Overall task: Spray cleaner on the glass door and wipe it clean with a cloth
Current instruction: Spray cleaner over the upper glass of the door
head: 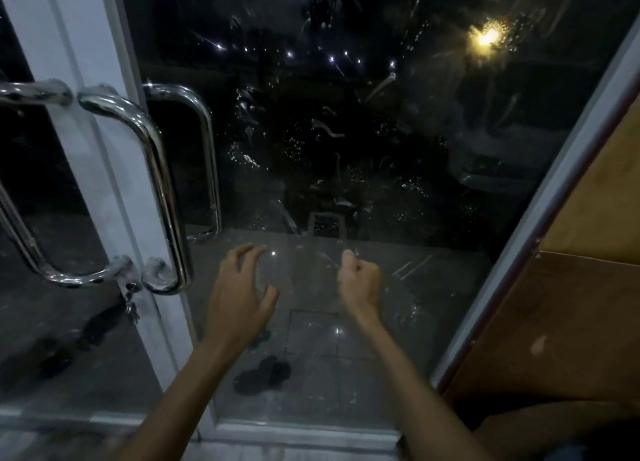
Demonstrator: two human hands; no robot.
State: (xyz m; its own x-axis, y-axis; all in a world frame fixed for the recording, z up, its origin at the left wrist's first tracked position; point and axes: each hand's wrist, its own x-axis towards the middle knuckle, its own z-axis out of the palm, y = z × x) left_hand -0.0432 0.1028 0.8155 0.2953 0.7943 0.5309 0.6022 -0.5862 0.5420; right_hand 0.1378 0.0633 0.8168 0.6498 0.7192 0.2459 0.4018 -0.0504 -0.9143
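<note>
Glass door [346, 131], streaked with droplets [291, 145], stood just beyond the fingers: left hand [239, 294] splayed wide, right hand [360, 280] curled, both empty, with bare pane between chrome handle [162, 183] and right frame [561, 183].

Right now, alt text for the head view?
Two bare hands reach toward a wet, streaked glass door at night: left hand with fingers spread, right hand curled, neither holding anything. Chrome pull handles sit on its white frame at left.
</note>
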